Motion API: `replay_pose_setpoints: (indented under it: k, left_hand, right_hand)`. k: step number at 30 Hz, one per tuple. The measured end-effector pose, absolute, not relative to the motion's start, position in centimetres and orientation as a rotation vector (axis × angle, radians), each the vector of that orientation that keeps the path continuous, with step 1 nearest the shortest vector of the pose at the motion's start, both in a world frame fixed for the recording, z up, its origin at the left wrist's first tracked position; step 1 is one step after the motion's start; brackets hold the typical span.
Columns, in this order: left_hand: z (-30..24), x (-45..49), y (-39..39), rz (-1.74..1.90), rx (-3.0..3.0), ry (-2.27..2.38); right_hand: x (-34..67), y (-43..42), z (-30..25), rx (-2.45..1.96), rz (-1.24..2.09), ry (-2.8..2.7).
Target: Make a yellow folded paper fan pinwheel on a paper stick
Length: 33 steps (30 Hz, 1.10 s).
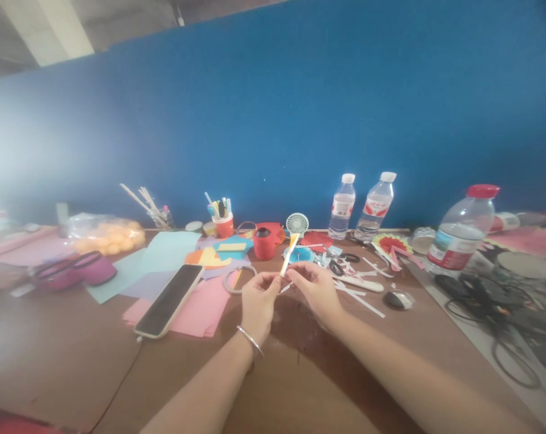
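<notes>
My left hand (259, 301), with a silver bangle at the wrist, is closed in a pinch on the lower end of a narrow yellow-and-white paper strip (290, 254). The strip stands up and leans slightly right, its yellow end at the top. Close beside it, my right hand (317, 292) is also closed, thumb and finger pinched near the strip's lower end. What lies between those fingertips is too small to make out. Behind the hands are a red container (264, 246) with a dark top and a blue paper piece (299, 255).
Coloured paper sheets (205, 307) and a phone (170, 301) lie left. Scissors (338, 267), white strips (361, 301) and a computer mouse (398, 299) are right. Behind stand a small fan (297, 224), a pen cup (223, 226) and water bottles (343, 208). A large bottle (460, 235) stands near cables (490, 313).
</notes>
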<state>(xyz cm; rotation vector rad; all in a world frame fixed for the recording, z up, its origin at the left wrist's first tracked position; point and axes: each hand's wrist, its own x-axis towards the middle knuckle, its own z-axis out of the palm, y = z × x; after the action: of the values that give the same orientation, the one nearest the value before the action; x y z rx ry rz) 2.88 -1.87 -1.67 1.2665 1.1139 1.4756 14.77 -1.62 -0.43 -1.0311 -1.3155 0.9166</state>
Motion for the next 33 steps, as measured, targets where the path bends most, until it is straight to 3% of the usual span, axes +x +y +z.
replay_pose_setpoints:
  k: [11, 33]
  left_hand:
    - [-0.2, 2.0, -2.1, 1.142, 1.716, 1.033]
    - [0.1, 2.0, -2.1, 1.080, 1.839, 1.108]
  right_hand:
    - [15.0, -0.8, -0.3, -0.888, 1.373, -1.163]
    - [14.4, -1.4, -0.1, -0.925, 1.476, -1.121]
